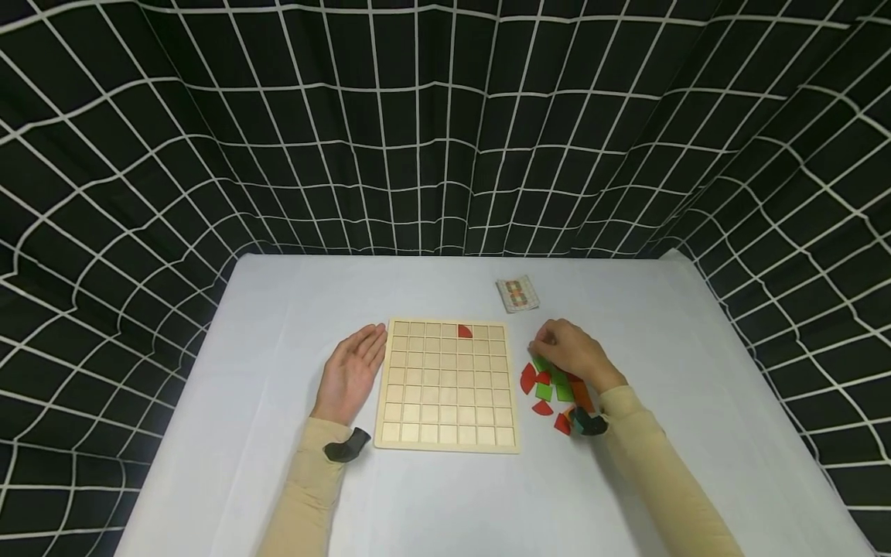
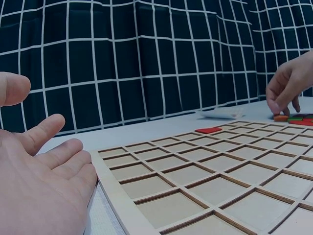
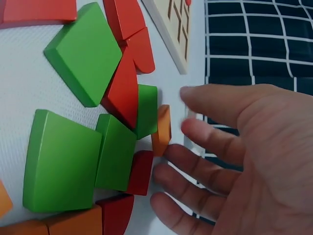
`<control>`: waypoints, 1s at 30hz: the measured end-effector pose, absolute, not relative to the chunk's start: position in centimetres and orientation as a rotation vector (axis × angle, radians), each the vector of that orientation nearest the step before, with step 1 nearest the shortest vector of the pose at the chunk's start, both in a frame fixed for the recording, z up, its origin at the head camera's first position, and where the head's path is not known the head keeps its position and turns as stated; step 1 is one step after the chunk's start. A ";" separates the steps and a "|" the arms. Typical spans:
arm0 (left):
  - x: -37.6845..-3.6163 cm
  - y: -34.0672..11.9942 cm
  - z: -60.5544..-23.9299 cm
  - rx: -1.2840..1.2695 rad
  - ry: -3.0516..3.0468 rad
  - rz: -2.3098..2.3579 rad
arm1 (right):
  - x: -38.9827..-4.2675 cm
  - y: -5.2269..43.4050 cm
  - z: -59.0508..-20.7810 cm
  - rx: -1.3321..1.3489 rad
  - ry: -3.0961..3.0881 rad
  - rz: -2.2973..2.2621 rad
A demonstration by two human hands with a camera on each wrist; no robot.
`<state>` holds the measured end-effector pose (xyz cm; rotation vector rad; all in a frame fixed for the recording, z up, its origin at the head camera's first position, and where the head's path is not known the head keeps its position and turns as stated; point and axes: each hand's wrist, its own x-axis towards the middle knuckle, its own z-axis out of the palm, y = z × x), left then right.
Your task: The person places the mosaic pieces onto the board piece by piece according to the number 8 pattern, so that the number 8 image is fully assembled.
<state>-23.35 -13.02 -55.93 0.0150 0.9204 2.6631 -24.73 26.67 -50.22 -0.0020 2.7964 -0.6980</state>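
A wooden grid board (image 1: 445, 383) lies in the middle of the white table, and a single red piece (image 1: 465, 332) sits in a cell of its far row. My left hand (image 1: 351, 371) rests flat with straight fingers against the board's left edge (image 2: 105, 176) and holds nothing. My right hand (image 1: 567, 352) hovers over a pile of red, green and orange pieces (image 1: 553, 391) to the right of the board. In the right wrist view its fingertips (image 3: 168, 152) touch a small orange piece (image 3: 161, 129) at the pile's edge, with the thumb held apart from it.
A small stack of pattern cards (image 1: 518, 293) lies beyond the pile, near the board's far right corner. Black cloth with a white grid (image 1: 445, 131) hangs round the table on three sides. The table's edges run close to that cloth.
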 end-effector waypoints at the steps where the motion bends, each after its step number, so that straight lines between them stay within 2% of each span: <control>1: -23.3 -13.0 -56.0 0.018 0.924 2.663 | -24.7 26.7 -50.3 0.002 2.801 -0.692; 19: -23.5 -13.1 -56.1 0.032 0.943 2.654 | -24.7 26.2 -50.2 0.060 2.795 -0.597; 30: -23.5 -13.1 -56.0 0.031 0.955 2.649 | -25.1 26.0 -50.2 -0.059 2.906 -0.545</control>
